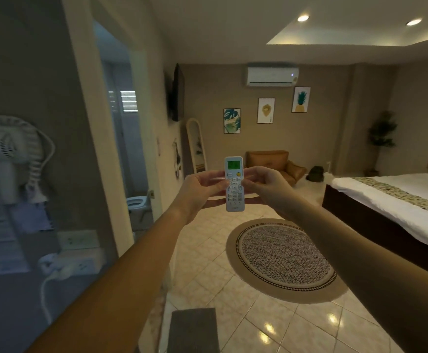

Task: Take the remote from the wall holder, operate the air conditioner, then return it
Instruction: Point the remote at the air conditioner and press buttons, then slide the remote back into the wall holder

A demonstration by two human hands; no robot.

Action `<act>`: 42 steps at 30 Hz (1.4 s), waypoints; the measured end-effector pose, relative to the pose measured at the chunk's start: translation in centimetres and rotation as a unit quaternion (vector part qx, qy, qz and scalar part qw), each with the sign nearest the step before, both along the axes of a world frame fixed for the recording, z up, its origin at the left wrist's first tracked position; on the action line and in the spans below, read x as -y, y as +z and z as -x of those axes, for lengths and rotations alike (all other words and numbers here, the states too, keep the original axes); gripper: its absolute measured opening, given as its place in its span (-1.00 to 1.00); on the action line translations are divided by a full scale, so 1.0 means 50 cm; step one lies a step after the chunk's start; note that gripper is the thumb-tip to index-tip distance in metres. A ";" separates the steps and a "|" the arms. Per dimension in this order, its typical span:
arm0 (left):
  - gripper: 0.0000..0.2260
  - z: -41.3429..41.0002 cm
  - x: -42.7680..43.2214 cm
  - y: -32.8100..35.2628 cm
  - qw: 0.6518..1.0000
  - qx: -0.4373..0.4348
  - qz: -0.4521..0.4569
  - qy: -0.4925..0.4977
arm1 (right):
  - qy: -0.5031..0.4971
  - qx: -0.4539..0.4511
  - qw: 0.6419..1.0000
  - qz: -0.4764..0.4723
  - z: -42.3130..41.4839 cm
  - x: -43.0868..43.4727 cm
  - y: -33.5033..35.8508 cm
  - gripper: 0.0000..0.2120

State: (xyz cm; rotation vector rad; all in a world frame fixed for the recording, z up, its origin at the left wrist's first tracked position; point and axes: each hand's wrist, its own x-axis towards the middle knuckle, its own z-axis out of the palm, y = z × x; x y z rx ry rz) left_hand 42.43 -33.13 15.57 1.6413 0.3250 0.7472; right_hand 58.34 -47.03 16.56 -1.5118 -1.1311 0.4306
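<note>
A white remote [234, 197] with a lit green screen and an orange button stands upright in front of me, held at arm's length. My left hand [200, 192] grips its left edge and back. My right hand [267, 187] holds its right edge, with the thumb lying across the buttons. The remote's top end points toward the white air conditioner [271, 75], mounted high on the far wall with a small light showing on its right side. No wall holder for the remote is visible.
A wall-mounted hair dryer [6, 151] and power sockets [78, 239] are close on my left. A bathroom doorway [128, 149] opens beyond them. A round rug [284, 258] lies on the tiled floor, a bed [396, 207] stands at the right, and an armchair [274, 164] sits by the far wall.
</note>
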 end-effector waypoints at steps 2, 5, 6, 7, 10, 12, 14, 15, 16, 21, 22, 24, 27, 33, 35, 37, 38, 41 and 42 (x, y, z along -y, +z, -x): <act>-0.74 0.030 -0.012 -0.004 1.000 -0.003 -0.005 0.018 | 0.013 0.005 1.000 0.003 0.025 -0.022 -0.007 -0.76; -0.77 0.079 -0.037 -0.014 0.999 -0.008 -0.003 0.047 | 0.028 0.018 0.999 0.007 0.068 -0.058 -0.017 -0.79; -0.77 0.096 -0.047 -0.018 0.999 -0.008 -0.001 0.053 | 0.031 0.023 0.999 0.008 0.083 -0.072 -0.020 -0.80; -0.77 0.113 -0.056 -0.022 0.998 -0.006 0.002 0.058 | 0.033 0.027 0.999 0.010 0.099 -0.086 -0.024 -0.81; -0.73 0.166 -0.085 -0.036 0.997 -0.007 0.009 0.071 | 0.041 0.045 0.998 0.021 0.147 -0.127 -0.033 -0.82; -0.71 0.206 -0.109 -0.043 0.997 -0.009 0.008 0.080 | 0.050 0.044 0.997 0.024 0.181 -0.157 -0.040 -0.81; -0.71 0.241 -0.132 -0.050 0.996 -0.011 0.008 0.087 | 0.060 0.040 0.997 0.024 0.212 -0.181 -0.046 -0.80; -0.72 0.260 -0.147 -0.053 0.996 -0.013 0.007 0.090 | 0.067 0.038 0.997 0.024 0.230 -0.196 -0.049 -0.80; -0.74 0.280 -0.161 -0.056 0.995 -0.014 0.007 0.095 | 0.072 0.036 0.996 0.026 0.248 -0.212 -0.052 -0.79; -0.78 0.382 -0.228 -0.069 0.992 -0.021 0.012 0.125 | 0.095 0.028 0.995 0.024 0.344 -0.293 -0.064 -0.76; -0.77 0.402 -0.241 -0.073 0.991 -0.021 0.016 0.128 | 0.097 0.026 0.995 0.023 0.363 -0.309 -0.068 -0.76; -0.77 0.439 -0.267 -0.085 0.991 -0.015 0.028 0.133 | 0.098 0.028 0.994 0.025 0.400 -0.340 -0.080 -0.75; -0.74 0.493 -0.299 -0.105 0.988 -0.009 0.049 0.147 | 0.101 0.026 0.994 0.028 0.454 -0.386 -0.102 -0.76; -0.82 0.602 -0.359 -0.154 0.980 -0.020 0.070 0.187 | 0.120 0.055 0.990 0.045 0.557 -0.464 -0.143 -0.78; -0.82 0.636 -0.376 -0.168 0.977 -0.022 0.076 0.198 | 0.125 0.075 0.988 0.047 0.586 -0.485 -0.155 -0.76; -0.80 0.665 -0.393 -0.182 0.975 -0.023 0.081 0.204 | 0.131 0.084 0.986 0.053 0.612 -0.507 -0.167 -0.76; -0.78 0.679 -0.400 -0.187 0.974 -0.024 0.083 0.207 | 0.132 0.089 0.986 0.056 0.623 -0.518 -0.172 -0.76; -0.71 0.714 -0.423 -0.201 0.970 -0.031 0.089 0.225 | 0.137 0.099 0.984 0.064 0.653 -0.554 -0.190 -0.76; -0.70 0.727 -0.431 -0.206 0.968 -0.034 0.091 0.230 | 0.139 0.100 0.983 0.065 0.663 -0.566 -0.195 -0.76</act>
